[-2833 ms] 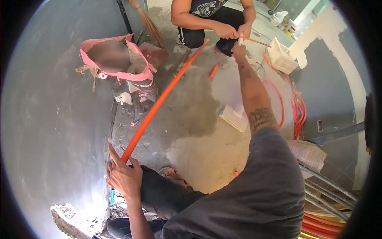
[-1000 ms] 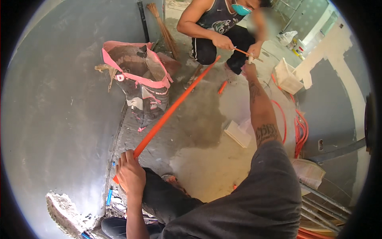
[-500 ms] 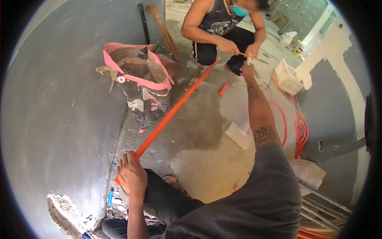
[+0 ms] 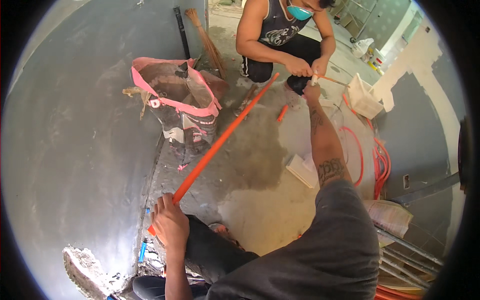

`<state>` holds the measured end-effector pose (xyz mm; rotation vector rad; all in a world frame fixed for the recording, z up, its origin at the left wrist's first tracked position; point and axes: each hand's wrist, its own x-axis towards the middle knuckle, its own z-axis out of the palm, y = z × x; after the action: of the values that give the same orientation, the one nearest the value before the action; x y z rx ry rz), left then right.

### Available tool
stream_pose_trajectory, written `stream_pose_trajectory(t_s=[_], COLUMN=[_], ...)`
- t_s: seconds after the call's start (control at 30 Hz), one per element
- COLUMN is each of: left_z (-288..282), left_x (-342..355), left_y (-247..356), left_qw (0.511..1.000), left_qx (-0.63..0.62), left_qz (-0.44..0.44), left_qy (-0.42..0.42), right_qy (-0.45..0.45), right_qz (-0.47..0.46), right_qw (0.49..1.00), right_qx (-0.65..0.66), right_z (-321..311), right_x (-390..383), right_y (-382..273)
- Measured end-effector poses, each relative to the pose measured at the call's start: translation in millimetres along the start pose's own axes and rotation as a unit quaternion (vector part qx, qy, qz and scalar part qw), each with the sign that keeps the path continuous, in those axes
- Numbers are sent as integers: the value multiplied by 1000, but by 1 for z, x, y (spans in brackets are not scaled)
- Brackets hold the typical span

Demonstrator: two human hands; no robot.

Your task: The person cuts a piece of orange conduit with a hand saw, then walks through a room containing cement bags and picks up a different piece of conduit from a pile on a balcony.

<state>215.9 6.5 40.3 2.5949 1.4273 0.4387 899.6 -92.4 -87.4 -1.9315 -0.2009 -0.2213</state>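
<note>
My left hand [image 4: 169, 222] is closed round an orange pipe [image 4: 215, 152] near its lower end; the pipe slants up toward a crouching co-worker [image 4: 277, 27]. My right hand [image 4: 311, 90], arm outstretched, grips a short white piece [image 4: 314, 79] upright. The co-worker's hands [image 4: 300, 67] are just above mine, with a thin orange-and-metal tool [image 4: 331, 79] crossing the white piece. Fine detail where these meet is too small to tell.
A torn pink-rimmed sack [image 4: 177, 115] and broom [image 4: 210, 42] stand by the left wall. At right are a white bin [image 4: 362, 95], coiled orange tubing [image 4: 381, 165] and metal rods [image 4: 410, 262]. A short orange pipe [image 4: 282, 113] and white board [image 4: 301, 172] lie on the floor.
The co-worker's tool has shifted back and forth across the white piece and now reaches further right. My grips look unchanged; the scene sits slightly lower and further right in view than earlier.
</note>
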Motion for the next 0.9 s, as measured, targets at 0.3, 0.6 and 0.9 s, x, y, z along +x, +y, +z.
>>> stream_pose_trajectory(t_s=[0.3, 0.6, 0.9], left_z=[-4, 1, -6], left_x=[2, -1, -1], left_y=[-5, 0, -2], left_qw=[1000, 1000, 1000], left_qx=[4, -17, -6], left_qz=[4, 15, 16], left_qy=[6, 1, 7], right_qy=[58, 52, 42], right_qz=[55, 24, 34], right_qw=[996, 998, 999], right_qx=[29, -3, -6], right_z=[0, -41, -35], right_x=[-36, -17, -24], right_y=[-41, -50, -48])
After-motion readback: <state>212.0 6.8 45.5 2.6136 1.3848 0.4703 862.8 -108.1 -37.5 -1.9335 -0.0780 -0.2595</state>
